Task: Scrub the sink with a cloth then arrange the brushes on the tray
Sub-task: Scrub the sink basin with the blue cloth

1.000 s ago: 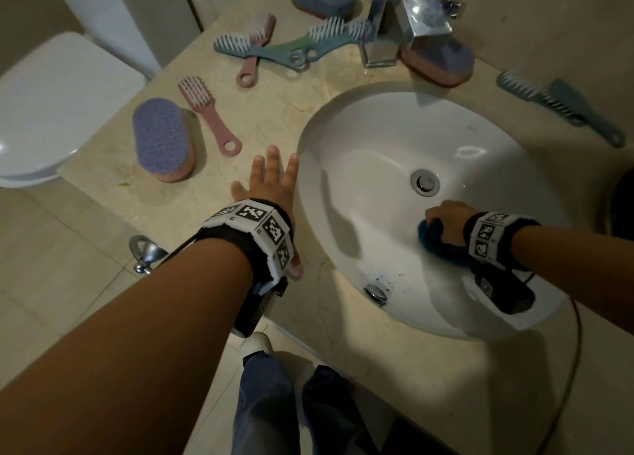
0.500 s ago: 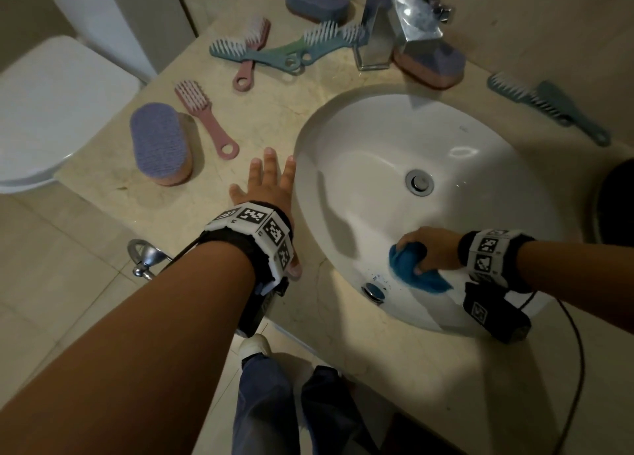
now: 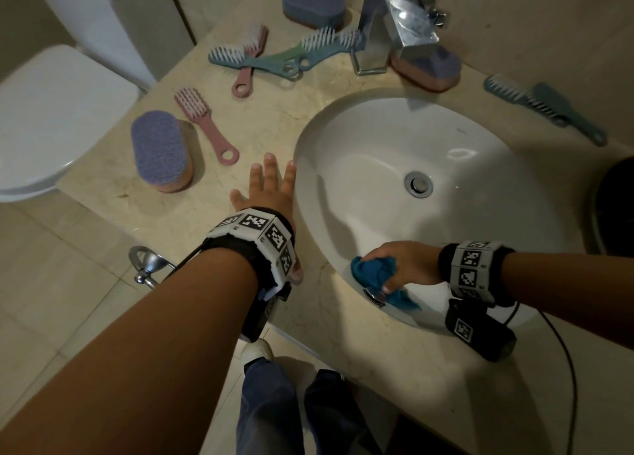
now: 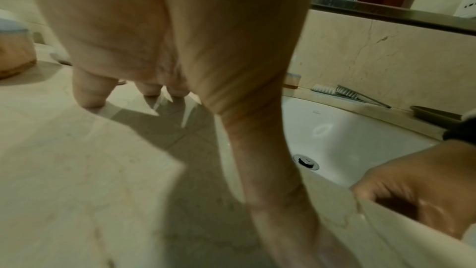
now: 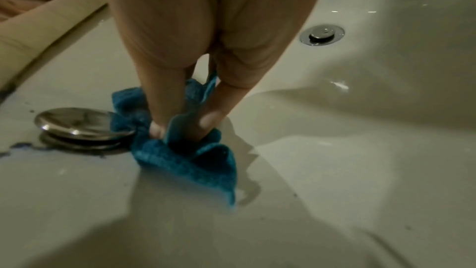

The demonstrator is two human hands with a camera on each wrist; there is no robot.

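Note:
My right hand (image 3: 399, 262) grips a crumpled blue cloth (image 3: 372, 271) and presses it on the near wall of the white sink (image 3: 394, 139), right beside the round metal overflow cap (image 5: 79, 124). In the right wrist view the fingers (image 5: 165, 109) dig into the cloth (image 5: 190, 156). My left hand (image 3: 271, 187) lies flat with straight fingers on the marble counter (image 3: 212, 194) at the sink's left rim. Several brushes lie on the counter: a purple block brush (image 3: 159, 149), a pink handled brush (image 3: 206, 125), teal and pink ones (image 3: 271, 60) near the tap.
A chrome tap (image 3: 394, 29) stands behind the sink, with purple block brushes (image 3: 312, 3) beside it and under it (image 3: 429, 70). Grey brushes (image 3: 545, 108) lie at the back right. A dark tray (image 4: 435, 114) sits at the right. A white toilet (image 3: 51, 111) is left of the counter.
My right hand has dragged the blue cloth from the lower right of the basin leftward and nearer, up to the overflow cap. The left hand has stayed flat on the counter.

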